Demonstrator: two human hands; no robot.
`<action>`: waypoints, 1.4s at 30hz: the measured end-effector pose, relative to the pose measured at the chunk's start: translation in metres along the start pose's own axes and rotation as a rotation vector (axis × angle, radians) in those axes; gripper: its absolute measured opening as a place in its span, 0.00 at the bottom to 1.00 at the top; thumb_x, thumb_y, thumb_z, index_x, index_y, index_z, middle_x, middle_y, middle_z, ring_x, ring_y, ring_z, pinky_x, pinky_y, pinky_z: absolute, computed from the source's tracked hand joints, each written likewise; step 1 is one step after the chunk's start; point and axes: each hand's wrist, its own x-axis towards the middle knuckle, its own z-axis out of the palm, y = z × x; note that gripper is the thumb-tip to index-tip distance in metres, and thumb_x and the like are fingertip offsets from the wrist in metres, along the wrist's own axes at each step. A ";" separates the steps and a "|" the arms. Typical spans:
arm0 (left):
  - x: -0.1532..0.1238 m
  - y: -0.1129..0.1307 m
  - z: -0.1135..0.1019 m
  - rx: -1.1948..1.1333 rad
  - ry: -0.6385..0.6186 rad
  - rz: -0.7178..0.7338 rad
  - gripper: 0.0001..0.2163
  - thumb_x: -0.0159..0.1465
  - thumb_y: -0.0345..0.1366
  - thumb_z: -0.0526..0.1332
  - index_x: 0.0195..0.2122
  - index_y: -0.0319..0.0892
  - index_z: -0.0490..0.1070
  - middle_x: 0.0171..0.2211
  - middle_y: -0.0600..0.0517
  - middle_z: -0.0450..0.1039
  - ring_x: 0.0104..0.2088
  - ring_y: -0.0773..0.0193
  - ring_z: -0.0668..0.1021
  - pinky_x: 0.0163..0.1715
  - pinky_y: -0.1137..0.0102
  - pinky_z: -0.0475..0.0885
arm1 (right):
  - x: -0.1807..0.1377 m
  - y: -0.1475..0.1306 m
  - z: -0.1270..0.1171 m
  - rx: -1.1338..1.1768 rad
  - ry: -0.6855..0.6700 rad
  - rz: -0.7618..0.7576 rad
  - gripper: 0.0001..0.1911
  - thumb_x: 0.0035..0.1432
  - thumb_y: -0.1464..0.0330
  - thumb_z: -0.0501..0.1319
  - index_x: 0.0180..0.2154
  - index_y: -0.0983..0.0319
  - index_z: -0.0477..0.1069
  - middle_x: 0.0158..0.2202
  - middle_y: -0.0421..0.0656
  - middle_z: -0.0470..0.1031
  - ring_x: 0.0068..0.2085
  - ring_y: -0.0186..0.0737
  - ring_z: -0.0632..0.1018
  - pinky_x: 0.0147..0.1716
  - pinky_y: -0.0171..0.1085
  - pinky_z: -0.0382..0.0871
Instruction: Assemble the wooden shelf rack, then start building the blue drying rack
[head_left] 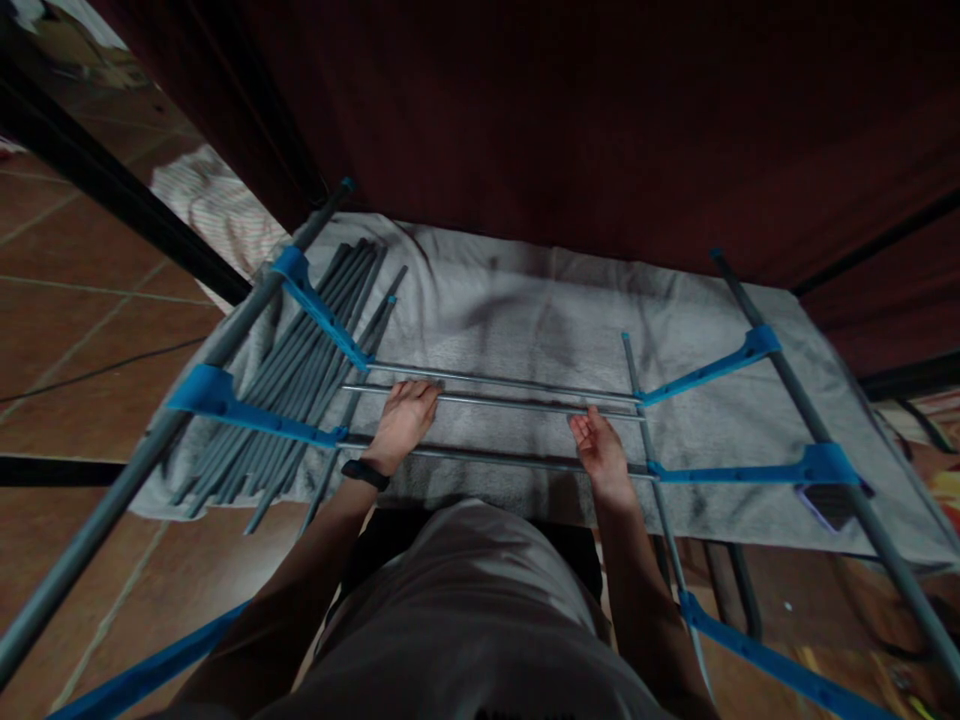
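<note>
A thin grey metal rod (510, 403) lies crosswise in front of me, between two similar crossbars. My left hand (407, 418) is closed over its left part, knuckles up, with a dark band on the wrist. Near the rod's right end, the fingers of my right hand (598, 440) pinch it, palm turned partly up. The far crossbar (495, 379) and the near crossbar (487, 458) join blue plastic arms on both sides. These blue arms, such as the left one (262, 420) and the right one (735, 473), clip onto thick grey side poles (799, 395).
A pile of grey tubes (300, 370) lies on the left of the cloth-covered surface (510, 300). A phone-like dark object (832, 505) rests under the right pole. Dark red fabric (562, 130) hangs behind. Black bars (127, 190) and tiled floor (90, 350) are at left.
</note>
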 end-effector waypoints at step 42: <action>0.000 -0.003 0.006 0.010 -0.007 0.023 0.14 0.71 0.34 0.53 0.50 0.42 0.77 0.46 0.42 0.79 0.49 0.47 0.78 0.53 0.54 0.70 | -0.001 -0.002 0.001 0.072 -0.010 -0.030 0.04 0.58 0.73 0.67 0.32 0.59 0.74 0.33 0.37 0.81 0.36 0.32 0.82 0.45 0.34 0.80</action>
